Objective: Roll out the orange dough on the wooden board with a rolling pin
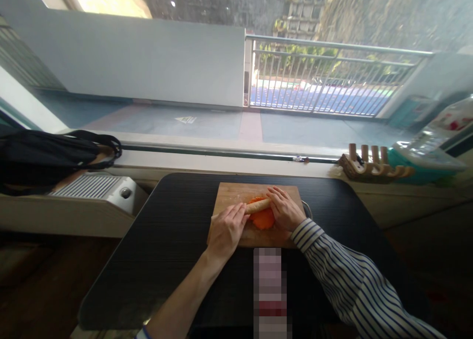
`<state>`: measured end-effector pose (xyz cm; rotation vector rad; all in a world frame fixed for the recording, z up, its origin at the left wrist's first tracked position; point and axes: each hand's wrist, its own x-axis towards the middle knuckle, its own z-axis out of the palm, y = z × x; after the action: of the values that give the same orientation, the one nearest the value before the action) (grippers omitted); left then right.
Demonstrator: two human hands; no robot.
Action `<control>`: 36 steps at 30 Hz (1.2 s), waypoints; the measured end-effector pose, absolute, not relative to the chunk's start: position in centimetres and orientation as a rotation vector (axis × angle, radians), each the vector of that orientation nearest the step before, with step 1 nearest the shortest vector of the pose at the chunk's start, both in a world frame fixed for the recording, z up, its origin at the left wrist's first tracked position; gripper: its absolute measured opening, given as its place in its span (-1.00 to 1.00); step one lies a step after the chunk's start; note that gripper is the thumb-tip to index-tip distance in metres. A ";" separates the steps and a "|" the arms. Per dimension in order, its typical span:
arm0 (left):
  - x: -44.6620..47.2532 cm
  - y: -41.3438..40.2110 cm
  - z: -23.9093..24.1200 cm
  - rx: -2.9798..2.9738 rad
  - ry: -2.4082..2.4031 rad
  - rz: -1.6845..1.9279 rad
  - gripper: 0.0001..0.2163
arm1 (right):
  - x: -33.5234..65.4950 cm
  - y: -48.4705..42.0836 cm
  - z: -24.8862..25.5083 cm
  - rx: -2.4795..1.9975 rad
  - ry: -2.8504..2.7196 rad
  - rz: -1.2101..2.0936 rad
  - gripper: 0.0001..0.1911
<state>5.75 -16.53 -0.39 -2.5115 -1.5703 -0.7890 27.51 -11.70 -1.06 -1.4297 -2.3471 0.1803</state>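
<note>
A flat piece of orange dough (262,218) lies on a wooden board (231,192) at the far side of a black table (162,250). Across the dough lies a wooden rolling pin (257,206). My left hand (226,229) rests palm down on the pin's left end, fingers stretched flat. My right hand (283,208), in a striped sleeve, presses flat on its right end, fingers extended. Both hands sit on top of the pin rather than wrapped around it.
A black bag (48,156) lies on a white heater (98,188) to the left. A wooden rack (373,164) and a teal container with plastic (424,156) stand on the sill at right. A window ledge runs behind the table.
</note>
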 end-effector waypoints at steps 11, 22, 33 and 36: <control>6.0 -17.7 -0.5 -2.482 -1.489 -0.853 -0.71 | 28.3 -13.5 -1.5 -1.442 -2.383 0.151 -0.55; 6.0 -18.5 -0.5 -2.495 -1.440 -0.883 -0.72 | 28.4 -15.6 0.0 -1.492 -2.403 0.094 -0.57; 3.6 -15.4 2.2 -2.630 -1.494 -0.546 -0.80 | 29.1 -15.3 1.5 -1.448 -2.513 0.101 -0.67; 3.5 -14.8 3.0 -2.686 -1.491 -0.564 -0.84 | 29.3 -15.0 2.5 -1.449 -2.500 0.085 -0.72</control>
<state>3.54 -14.75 2.97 -2.6858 -1.4909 -0.5640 29.34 -14.96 2.46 -1.4486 -2.5001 0.0854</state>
